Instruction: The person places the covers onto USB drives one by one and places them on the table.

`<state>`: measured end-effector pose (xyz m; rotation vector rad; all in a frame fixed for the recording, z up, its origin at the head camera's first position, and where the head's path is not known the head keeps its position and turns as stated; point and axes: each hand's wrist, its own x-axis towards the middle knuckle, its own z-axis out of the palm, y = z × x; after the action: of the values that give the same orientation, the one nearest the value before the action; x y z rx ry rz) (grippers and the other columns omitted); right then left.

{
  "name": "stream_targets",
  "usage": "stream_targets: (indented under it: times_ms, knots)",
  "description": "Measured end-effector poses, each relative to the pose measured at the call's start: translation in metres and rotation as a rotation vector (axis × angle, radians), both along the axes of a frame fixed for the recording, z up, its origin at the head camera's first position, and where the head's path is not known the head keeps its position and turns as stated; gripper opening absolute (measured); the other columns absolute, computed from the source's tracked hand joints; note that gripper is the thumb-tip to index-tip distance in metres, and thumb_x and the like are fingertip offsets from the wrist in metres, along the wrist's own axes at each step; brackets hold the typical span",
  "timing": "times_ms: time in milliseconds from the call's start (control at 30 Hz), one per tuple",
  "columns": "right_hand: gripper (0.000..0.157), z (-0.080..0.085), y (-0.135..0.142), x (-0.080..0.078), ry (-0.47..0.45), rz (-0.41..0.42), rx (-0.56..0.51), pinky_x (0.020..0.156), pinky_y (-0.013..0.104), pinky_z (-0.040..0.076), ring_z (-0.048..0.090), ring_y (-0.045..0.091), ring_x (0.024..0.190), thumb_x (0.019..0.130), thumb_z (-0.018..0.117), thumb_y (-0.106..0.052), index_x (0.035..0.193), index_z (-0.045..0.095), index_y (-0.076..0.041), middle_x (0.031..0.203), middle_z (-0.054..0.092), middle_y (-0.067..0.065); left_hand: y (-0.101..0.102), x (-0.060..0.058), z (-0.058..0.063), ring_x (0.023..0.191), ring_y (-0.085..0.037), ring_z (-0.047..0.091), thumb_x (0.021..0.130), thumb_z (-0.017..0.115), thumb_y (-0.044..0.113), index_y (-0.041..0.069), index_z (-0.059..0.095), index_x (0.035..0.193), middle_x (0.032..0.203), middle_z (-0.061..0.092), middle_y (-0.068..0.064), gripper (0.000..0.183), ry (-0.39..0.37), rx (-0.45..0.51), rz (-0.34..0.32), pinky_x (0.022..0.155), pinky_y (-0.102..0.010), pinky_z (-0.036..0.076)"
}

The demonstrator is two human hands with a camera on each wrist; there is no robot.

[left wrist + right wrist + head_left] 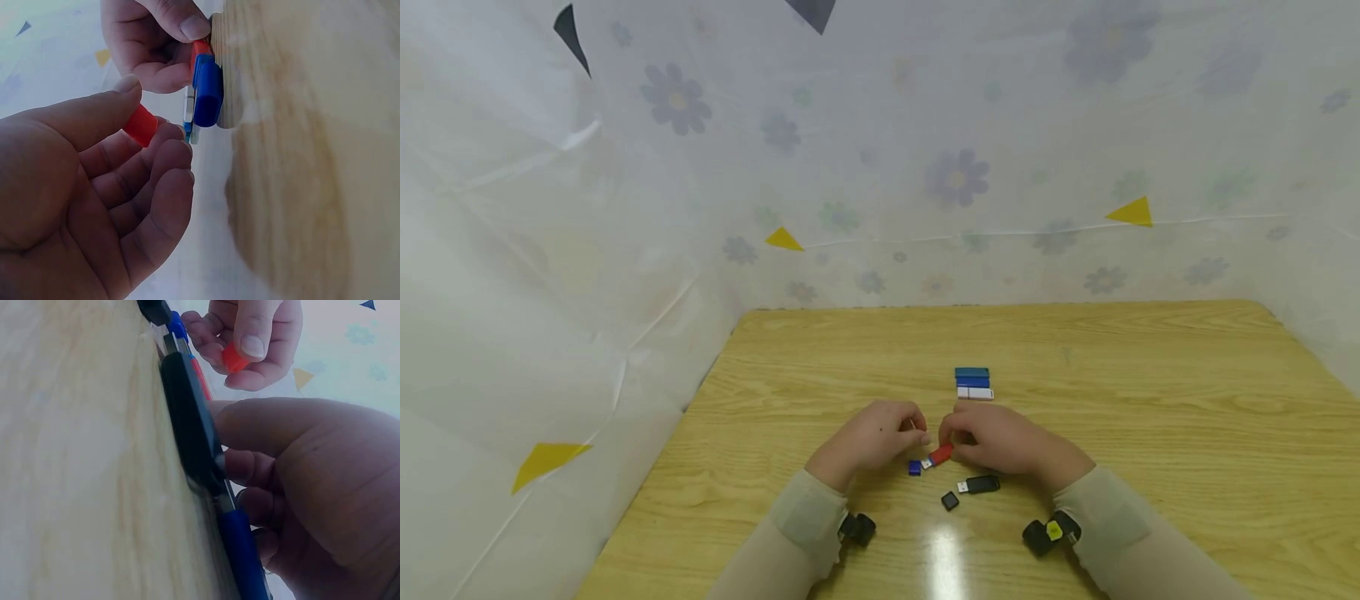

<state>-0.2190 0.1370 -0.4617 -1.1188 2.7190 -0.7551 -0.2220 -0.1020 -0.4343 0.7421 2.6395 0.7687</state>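
Observation:
My left hand [880, 435] pinches a small red cap [141, 126] between thumb and fingers, above the table. Opposite it, my right hand [996, 435] holds the rear end of a red USB stick [941, 455], whose bare metal plug points left. A blue cap [914, 468] lies just beyond that plug. Closer to me is an uncapped black USB stick [982, 484] with its black cap [950, 501] lying separately. Under my right hand lies a blue USB stick [242, 547] with its plug exposed, mostly hidden in the head view.
Behind my hands, a teal USB stick [972, 372], a blue one [973, 382] and a white one [975, 393] lie in a row. The wooden table [1150, 375] meets a flowered curtain [865, 167] at the back and sides.

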Motion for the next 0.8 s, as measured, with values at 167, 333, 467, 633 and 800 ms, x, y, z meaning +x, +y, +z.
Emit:
stream_targets:
  times_ms: [167, 333, 467, 633, 800]
  knots:
    - [0.012, -0.007, 0.002, -0.004, -0.057, -0.056, -0.042, 0.068, 0.029, 0.046, 0.053, 0.005, 0.075, 0.096, 0.069, -0.020, 0.100, 0.064, -0.031, 0.088, 0.057, -0.018, -0.001, 0.000, 0.000, 0.076, -0.009, 0.058, 0.100, 0.067, 0.034, 0.023, 0.068, 0.099, 0.086, 0.063, 0.012, 0.011, -0.024, 0.011, 0.012, 0.069, -0.029, 0.049]
    - [0.011, -0.011, 0.005, -0.009, -0.119, -0.124, -0.142, 0.062, 0.030, 0.048, 0.055, 0.008, 0.066, 0.095, 0.068, -0.019, 0.100, 0.064, -0.028, 0.078, 0.060, -0.012, -0.001, -0.001, -0.002, 0.077, -0.009, 0.057, 0.100, 0.066, 0.035, 0.024, 0.069, 0.100, 0.087, 0.063, 0.013, 0.011, -0.005, -0.001, 0.022, 0.071, -0.029, 0.049]
    - [0.011, -0.012, 0.006, -0.011, -0.132, -0.183, -0.200, 0.060, 0.030, 0.048, 0.055, 0.010, 0.064, 0.095, 0.067, -0.019, 0.100, 0.064, -0.029, 0.078, 0.060, -0.011, -0.001, -0.002, -0.003, 0.077, -0.010, 0.057, 0.100, 0.066, 0.034, 0.024, 0.070, 0.102, 0.089, 0.063, 0.013, 0.012, 0.002, 0.003, 0.032, 0.071, -0.030, 0.049]
    - [0.012, -0.008, 0.007, -0.010, -0.122, -0.199, -0.222, 0.060, 0.030, 0.047, 0.053, 0.010, 0.065, 0.096, 0.066, -0.018, 0.100, 0.064, -0.029, 0.078, 0.060, -0.011, -0.001, -0.003, -0.003, 0.075, -0.010, 0.056, 0.100, 0.066, 0.033, 0.023, 0.070, 0.100, 0.087, 0.063, 0.013, 0.011, 0.006, 0.004, 0.029, 0.069, -0.030, 0.048]
    - [0.011, -0.006, 0.006, -0.009, -0.124, -0.178, -0.238, 0.061, 0.030, 0.047, 0.053, 0.010, 0.066, 0.097, 0.066, -0.018, 0.101, 0.064, -0.029, 0.079, 0.060, -0.011, 0.000, -0.003, -0.002, 0.073, -0.009, 0.055, 0.100, 0.067, 0.032, 0.022, 0.070, 0.099, 0.085, 0.062, 0.013, 0.010, 0.019, 0.001, 0.019, 0.066, -0.029, 0.048]
